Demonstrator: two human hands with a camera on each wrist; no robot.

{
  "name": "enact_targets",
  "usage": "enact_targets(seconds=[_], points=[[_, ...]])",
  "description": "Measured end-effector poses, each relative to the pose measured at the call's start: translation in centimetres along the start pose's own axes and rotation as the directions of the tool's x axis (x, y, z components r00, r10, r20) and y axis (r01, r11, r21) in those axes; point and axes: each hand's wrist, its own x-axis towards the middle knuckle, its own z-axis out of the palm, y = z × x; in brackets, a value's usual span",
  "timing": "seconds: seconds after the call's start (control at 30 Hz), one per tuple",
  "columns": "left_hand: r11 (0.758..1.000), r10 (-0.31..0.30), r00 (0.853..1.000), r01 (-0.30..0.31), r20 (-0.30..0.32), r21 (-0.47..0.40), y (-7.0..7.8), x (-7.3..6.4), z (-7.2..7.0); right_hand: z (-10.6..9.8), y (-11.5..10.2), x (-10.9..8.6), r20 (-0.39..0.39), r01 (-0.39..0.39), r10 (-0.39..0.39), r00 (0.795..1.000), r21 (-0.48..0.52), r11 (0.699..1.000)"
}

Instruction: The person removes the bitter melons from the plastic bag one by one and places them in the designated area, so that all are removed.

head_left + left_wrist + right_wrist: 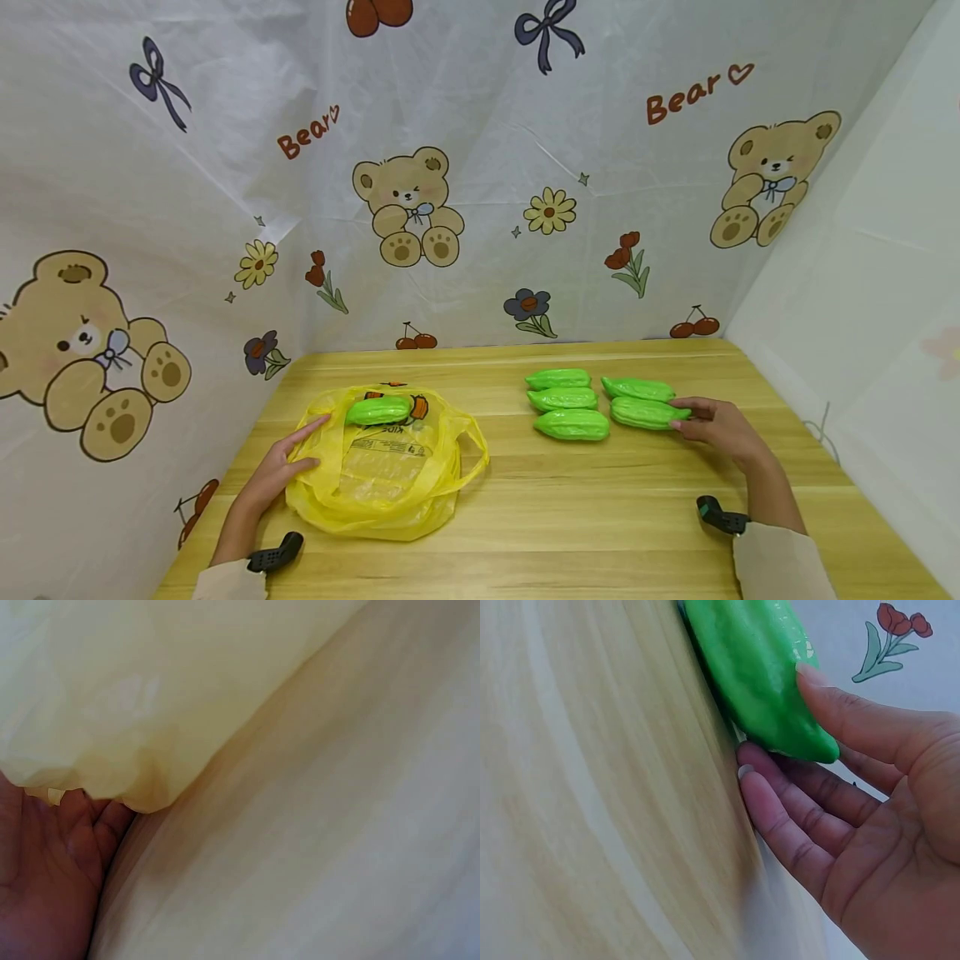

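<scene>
Table [600, 517]: six gourds [573, 424] (green).

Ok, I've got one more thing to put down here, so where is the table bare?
Bare wood lies between the yellow bag and the green gourds, along the near edge between both wrists, and behind the gourds toward the curtain. It is crowded at the five gourds, where the right hand touches one, and at the bag under the left hand.

The gourds [573, 424] were glossy green plastic, faintly ridged. The bag [386, 471] was thin, crinkled yellow plastic film. The bench [585, 517] was smooth, matt pale wood.
</scene>
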Motion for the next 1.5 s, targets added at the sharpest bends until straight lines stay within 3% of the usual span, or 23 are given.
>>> enact_targets(seconds=[0.33, 0.63, 0.93, 1.5], points=[[1.000, -0.015, 1.000, 0.015, -0.011, 0.012, 0.1, 0.1, 0.0, -0.3, -0.2, -0.2, -0.012, 0.004, -0.004, 1.000, -0.005, 1.000], [1.000, -0.014, 1.000, 0.014, -0.010, 0.018, 0.1, 0.1, 0.0, -0.8, -0.3, -0.6, -0.003, 0.013, -0.013, 1.000, 0.057, 0.998], [1.000, -0.010, 1.000, 0.010, -0.012, 0.014, 0.1, 0.1, 0.0, -1.7, -1.4, -1.2, -0.064, 0.029, -0.031, 0.997, -0.032, 0.999], [0.999, -0.035, 0.999, 0.035, 0.001, -0.013, 0.2, 0.1, 0.0, -2.3, -4.1, -1.6, -0.111, 0.093, -0.107, 0.988, -0.128, 0.987]])
